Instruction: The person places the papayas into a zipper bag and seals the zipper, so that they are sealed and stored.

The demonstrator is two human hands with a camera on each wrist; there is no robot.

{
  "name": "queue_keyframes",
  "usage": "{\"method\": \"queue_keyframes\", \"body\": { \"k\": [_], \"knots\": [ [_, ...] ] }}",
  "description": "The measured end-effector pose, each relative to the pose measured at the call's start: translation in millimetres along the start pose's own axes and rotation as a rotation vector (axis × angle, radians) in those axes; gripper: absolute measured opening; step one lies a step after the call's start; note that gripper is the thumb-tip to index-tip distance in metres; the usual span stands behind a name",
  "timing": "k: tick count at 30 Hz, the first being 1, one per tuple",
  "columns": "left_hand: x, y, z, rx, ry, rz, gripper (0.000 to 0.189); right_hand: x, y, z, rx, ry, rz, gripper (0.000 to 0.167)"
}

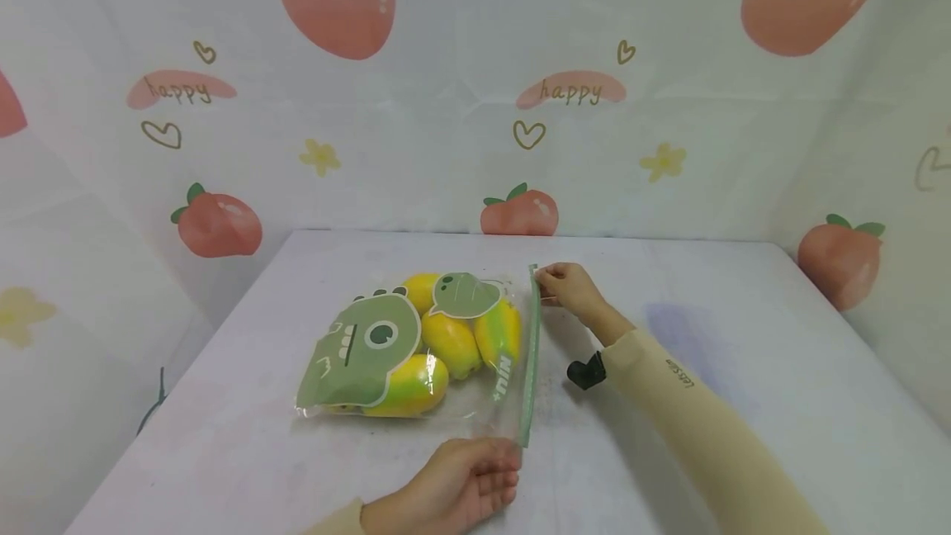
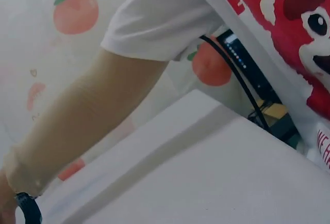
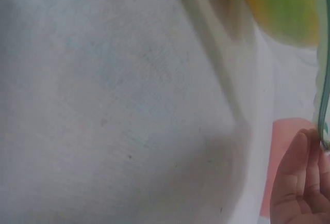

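A clear zip bag (image 1: 475, 413) with a green cartoon dinosaur print lies on the white table, its green zip strip (image 1: 532, 370) at the right. Several yellow-green mangoes (image 1: 450, 343) fill its left and middle. The strip's far end is pinched by my right hand (image 1: 572, 291); the right wrist view shows those fingertips (image 3: 309, 136) at the strip's end. At the near end, my left hand (image 1: 461, 481) pinches the bag's corner between thumb and fingers, the other fingers loosely curled. The strip is stretched between both hands. In the left wrist view the left hand is out of sight.
The white table (image 1: 743, 287) ends at a backdrop (image 1: 446, 64) printed with peaches and hearts. A black wrist camera (image 1: 587, 371) sits under the right sleeve. The left wrist view shows the right arm (image 2: 93, 100) and a black cable (image 2: 237, 79) beyond the table edge.
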State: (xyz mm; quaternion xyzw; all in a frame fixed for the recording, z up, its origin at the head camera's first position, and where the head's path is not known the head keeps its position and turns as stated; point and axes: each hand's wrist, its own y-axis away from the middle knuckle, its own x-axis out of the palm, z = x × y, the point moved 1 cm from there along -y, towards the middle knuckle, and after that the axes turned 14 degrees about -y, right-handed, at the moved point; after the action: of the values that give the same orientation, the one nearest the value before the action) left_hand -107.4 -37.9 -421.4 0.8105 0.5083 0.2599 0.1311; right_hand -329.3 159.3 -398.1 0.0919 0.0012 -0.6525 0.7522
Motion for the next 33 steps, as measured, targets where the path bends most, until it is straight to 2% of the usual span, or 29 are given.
{"method": "queue_keyframes", "body": {
  "k": [2,4,6,8,12,16,20,23,28,33],
  "knots": [
    [-1.4,6.7,-4.1,-0.050,-0.032,0.072,0.035,1.0,1.0,0.6,0.015,-0.011,0.002,0.037],
    [-3.6,14.2,-10.6,-0.052,-0.097,0.155,0.040,2.2,2.2,0.9,0.029,-0.030,0.007,0.038],
    [-5.7,21.5,-20.8,0.003,-0.168,0.212,0.039,3.4,4.0,0.8,0.036,-0.048,0.010,0.041],
    [-9.3,28.6,-33.7,0.104,-0.240,0.229,0.039,4.6,6.7,0.4,0.039,-0.066,0.010,0.045],
    [-20.2,39.4,-65.2,0.311,-0.403,0.132,0.038,6.0,14.2,-1.3,0.037,-0.080,0.017,0.053],
    [-35.0,44.2,-95.8,0.429,-0.577,-0.010,0.036,6.9,21.7,-4.4,0.049,-0.101,0.036,0.059],
    [-53.2,44.7,-122.2,0.472,-0.719,-0.163,0.035,9.1,29.8,-6.5,0.068,-0.104,0.048,0.063],
    [-69.8,43.5,-138.8,0.486,-0.777,-0.257,0.033,12.0,36.9,-7.4,0.078,-0.098,0.054,0.064],
    [-94.7,38.8,-160.1,0.471,-0.855,-0.361,0.034,16.5,48.0,-11.4,0.052,-0.087,0.089,0.065],
    [-115.5,33.2,-171.0,0.463,-0.909,-0.429,0.035,19.7,60.1,-16.4,0.060,-0.029,0.104,0.062]
  ]
}}
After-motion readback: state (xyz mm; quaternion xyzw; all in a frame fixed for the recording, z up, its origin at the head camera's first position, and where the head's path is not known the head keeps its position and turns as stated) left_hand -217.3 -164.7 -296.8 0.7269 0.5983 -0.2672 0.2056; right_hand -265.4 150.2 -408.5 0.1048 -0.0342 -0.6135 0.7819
